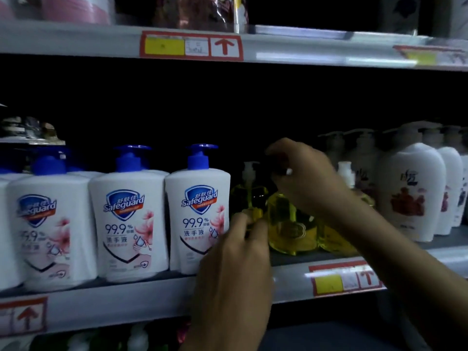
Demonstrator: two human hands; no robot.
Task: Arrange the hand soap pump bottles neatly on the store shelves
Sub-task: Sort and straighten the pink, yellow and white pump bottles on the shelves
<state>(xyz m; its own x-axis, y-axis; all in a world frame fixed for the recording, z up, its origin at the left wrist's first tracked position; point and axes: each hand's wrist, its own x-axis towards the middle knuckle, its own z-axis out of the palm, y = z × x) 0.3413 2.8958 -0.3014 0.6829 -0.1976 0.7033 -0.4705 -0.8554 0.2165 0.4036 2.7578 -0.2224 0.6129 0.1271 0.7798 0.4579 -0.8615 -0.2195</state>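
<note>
- The left hand (238,252) reaches up from 6 o'clock, its fingers curled round the lower part of a yellow bottle (249,198) with a white pump, just at 3 o'clock of the white bottles.
- The right hand (301,173) comes in from 4 o'clock and is closed over the pump top of a second yellow bottle (291,224); its thumb and fingers pinch together, though the pump itself is hidden under them.
- Both yellow bottles stand upright on the middle shelf (152,292), side by side and touching or nearly so; a third one (334,241) shows behind the right forearm.
- At 9 o'clock of the hands, a row of white Safeguard bottles (198,219) with blue pumps faces forward along the shelf edge.
- At 3 o'clock stand taller white bottles (410,193) with red flower prints.
- A price tag (344,281) with a red arrow sits on the shelf lip at 5 o'clock.
- The upper shelf (76,41) at 12 o'clock carries another tag (191,45).
</note>
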